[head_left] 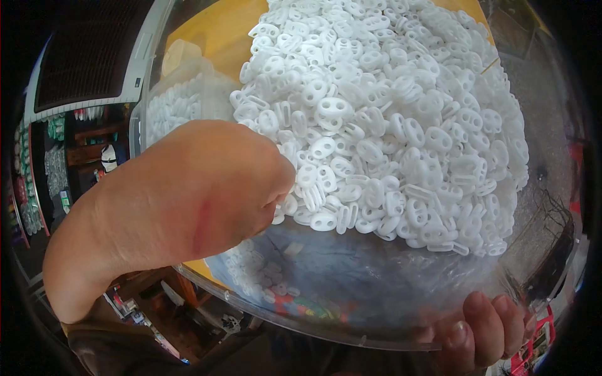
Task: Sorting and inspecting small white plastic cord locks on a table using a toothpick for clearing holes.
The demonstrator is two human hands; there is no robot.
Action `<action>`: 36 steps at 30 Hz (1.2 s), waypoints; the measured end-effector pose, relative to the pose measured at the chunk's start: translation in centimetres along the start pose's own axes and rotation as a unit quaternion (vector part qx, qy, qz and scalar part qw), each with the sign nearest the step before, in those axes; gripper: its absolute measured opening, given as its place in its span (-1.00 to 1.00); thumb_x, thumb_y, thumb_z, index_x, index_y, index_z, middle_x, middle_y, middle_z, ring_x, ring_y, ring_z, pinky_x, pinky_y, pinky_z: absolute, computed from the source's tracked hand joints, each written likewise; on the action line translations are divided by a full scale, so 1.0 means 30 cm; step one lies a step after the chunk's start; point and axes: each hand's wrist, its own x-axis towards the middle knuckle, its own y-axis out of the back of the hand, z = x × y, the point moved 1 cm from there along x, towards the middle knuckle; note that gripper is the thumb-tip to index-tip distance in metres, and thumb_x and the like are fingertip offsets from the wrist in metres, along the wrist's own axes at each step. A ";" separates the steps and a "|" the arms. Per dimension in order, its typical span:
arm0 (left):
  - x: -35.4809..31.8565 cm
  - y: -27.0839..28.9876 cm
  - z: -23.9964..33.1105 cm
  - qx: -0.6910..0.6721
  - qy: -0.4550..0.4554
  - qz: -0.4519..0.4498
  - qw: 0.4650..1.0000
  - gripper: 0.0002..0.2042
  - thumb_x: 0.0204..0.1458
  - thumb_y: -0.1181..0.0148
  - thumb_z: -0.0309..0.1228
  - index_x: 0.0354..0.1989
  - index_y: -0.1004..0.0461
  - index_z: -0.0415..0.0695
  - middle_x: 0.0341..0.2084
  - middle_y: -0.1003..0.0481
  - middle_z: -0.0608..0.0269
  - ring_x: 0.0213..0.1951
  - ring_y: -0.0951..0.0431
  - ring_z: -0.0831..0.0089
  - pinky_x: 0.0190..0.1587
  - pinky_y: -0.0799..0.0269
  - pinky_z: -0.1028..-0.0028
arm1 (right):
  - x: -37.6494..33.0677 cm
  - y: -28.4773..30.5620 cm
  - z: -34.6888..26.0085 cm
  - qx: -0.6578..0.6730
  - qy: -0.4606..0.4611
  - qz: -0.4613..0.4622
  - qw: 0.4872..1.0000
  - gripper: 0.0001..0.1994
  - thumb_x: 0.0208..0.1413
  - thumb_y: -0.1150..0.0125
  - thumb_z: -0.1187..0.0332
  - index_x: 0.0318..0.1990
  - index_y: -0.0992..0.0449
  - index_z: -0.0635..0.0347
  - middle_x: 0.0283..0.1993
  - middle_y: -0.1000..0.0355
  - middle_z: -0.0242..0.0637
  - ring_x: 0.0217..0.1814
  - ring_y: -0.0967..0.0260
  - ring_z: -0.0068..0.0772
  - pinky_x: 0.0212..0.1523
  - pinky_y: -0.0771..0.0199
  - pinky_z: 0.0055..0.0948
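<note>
The left hand (188, 200) reached into a clear plastic tub (351, 301), its fingers buried in a heap of small white plastic pieces (389, 125), so I could not tell whether they were spread or closed on anything. The right hand (480, 332) held the tub from below at its near rim, fingers curled up around the edge.

To do this well, the supporting hand needed to keep the tub level, since the heap leaned toward the far right side and looked ready to slide. The digging hand would have done better scooping shallowly than pushing deep, which might have spilled pieces over the rim.

The pieces were flat ovals, each with two holes, glossy white and all alike, piled loosely. A few lay scattered on the tub's bare floor near the front, beside some coloured bits.
</note>
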 end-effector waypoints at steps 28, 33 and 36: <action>-0.101 0.138 0.194 -0.239 -0.080 0.187 0.950 -0.84 -0.14 -0.10 -0.52 -0.34 -0.39 -0.26 -0.51 -0.38 0.32 -0.46 -0.33 0.59 -0.43 -0.22 0.57 | 0.302 0.059 0.050 0.703 -0.697 0.054 0.134 -0.48 0.18 0.34 0.08 0.13 -0.07 0.34 0.12 -0.12 -0.04 0.06 -0.20 -0.19 0.07 -0.20 -0.23; -0.078 0.106 0.118 -0.152 -0.126 0.276 0.940 -0.83 -0.14 -0.10 -0.51 -0.32 -0.40 -0.26 -0.48 -0.39 0.28 -0.45 -0.34 0.54 -0.42 -0.23 0.53 | 0.273 0.043 0.039 0.708 -0.692 0.057 0.132 -0.51 0.19 0.34 0.13 0.12 -0.08 0.37 0.10 -0.14 -0.08 0.04 -0.19 -0.23 0.06 -0.20 -0.27; -0.053 0.083 0.081 -0.107 -0.162 0.316 0.929 -0.82 -0.14 -0.10 -0.51 -0.31 -0.40 -0.26 -0.46 -0.40 0.25 -0.44 -0.35 0.51 -0.41 -0.24 0.51 | 0.279 0.005 0.029 0.699 -0.700 0.063 0.134 -0.53 0.20 0.35 0.16 0.10 -0.09 0.39 0.09 -0.15 -0.11 0.03 -0.19 -0.26 0.05 -0.20 -0.30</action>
